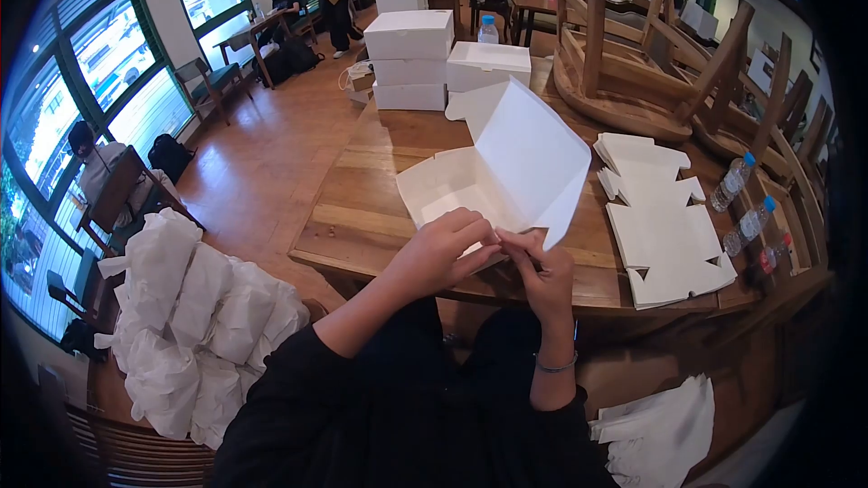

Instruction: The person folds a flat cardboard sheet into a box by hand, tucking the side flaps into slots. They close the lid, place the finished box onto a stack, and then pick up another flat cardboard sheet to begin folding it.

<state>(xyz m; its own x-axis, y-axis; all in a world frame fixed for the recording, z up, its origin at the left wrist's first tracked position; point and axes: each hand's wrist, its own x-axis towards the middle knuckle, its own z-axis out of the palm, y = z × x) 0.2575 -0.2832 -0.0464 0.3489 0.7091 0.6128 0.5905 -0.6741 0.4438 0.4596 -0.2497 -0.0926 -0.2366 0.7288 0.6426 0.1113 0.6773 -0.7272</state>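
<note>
A white cardboard box (pixel 443 183) stands partly folded on the wooden table in front of me. Its lid (pixel 532 154) is raised and tilts back to the right. My left hand (pixel 449 248) has its fingers closed at the box's near side. Close beside it, my right hand (pixel 542 273) pinches at the near right corner, thumb and fingers together. The fingertips of both hands almost meet there and cover the flap between them. Right of the box lies a stack of flat, unfolded box blanks (pixel 665 221) with notched edges.
Closed white boxes (pixel 411 61) are stacked at the table's back, beside another box (pixel 489 63) and a bottle (pixel 488 30). More bottles (pixel 734 181) line the right. Upturned chairs (pixel 624 99) rest behind. White bundles (pixel 194 307) pile up left; white bags (pixel 660 434) lie lower right.
</note>
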